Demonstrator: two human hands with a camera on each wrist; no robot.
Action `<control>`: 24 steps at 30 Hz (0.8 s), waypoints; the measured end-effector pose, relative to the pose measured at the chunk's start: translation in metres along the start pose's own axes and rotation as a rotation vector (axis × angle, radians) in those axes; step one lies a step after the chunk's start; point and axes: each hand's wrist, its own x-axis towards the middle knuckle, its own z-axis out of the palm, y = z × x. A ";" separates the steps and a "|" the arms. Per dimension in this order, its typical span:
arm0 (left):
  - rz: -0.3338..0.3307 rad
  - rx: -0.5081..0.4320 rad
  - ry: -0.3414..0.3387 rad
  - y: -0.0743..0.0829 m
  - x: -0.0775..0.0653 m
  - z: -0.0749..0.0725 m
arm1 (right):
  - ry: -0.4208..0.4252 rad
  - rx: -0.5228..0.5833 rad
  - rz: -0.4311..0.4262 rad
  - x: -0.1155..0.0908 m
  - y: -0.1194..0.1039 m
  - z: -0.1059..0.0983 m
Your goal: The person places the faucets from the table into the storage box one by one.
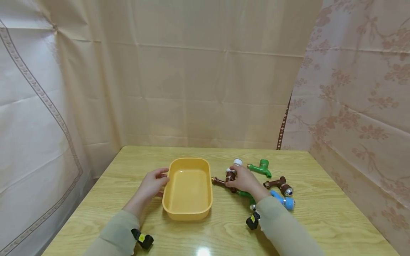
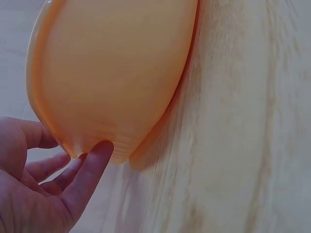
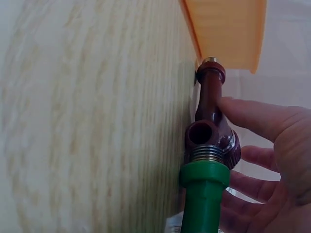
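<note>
My left hand [image 1: 154,183] is at the left side of a yellow plastic basin [image 1: 189,216], its fingertips against the wall and rim. The left wrist view shows those fingers [image 2: 92,174] fairly straight along the basin's rounded end. On the right, my right hand [image 1: 248,181] reaches down to a dark brown tap [image 1: 230,177] lying beside the basin. Its thumb [image 3: 243,114] lies against the tap body, with the other fingers around the ribbed handle. A green tap [image 3: 201,204] lies close to the brown one, partly under my right hand in the head view.
A white tap [image 1: 237,162] lies just behind my right hand. Farther right are another green tap [image 1: 263,168], a second brown tap [image 1: 281,185] and a blue tap [image 1: 286,202]. Cloth curtains [image 1: 205,89] enclose the wooden table [image 1: 150,155] at the back and sides.
</note>
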 end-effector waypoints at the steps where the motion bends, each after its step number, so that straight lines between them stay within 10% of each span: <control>1: -0.001 -0.006 0.002 0.000 0.000 0.000 | -0.004 -0.013 0.009 0.000 0.000 0.000; 24: -0.005 -0.009 0.006 0.001 -0.001 0.002 | -0.031 -0.115 0.037 0.003 -0.011 0.010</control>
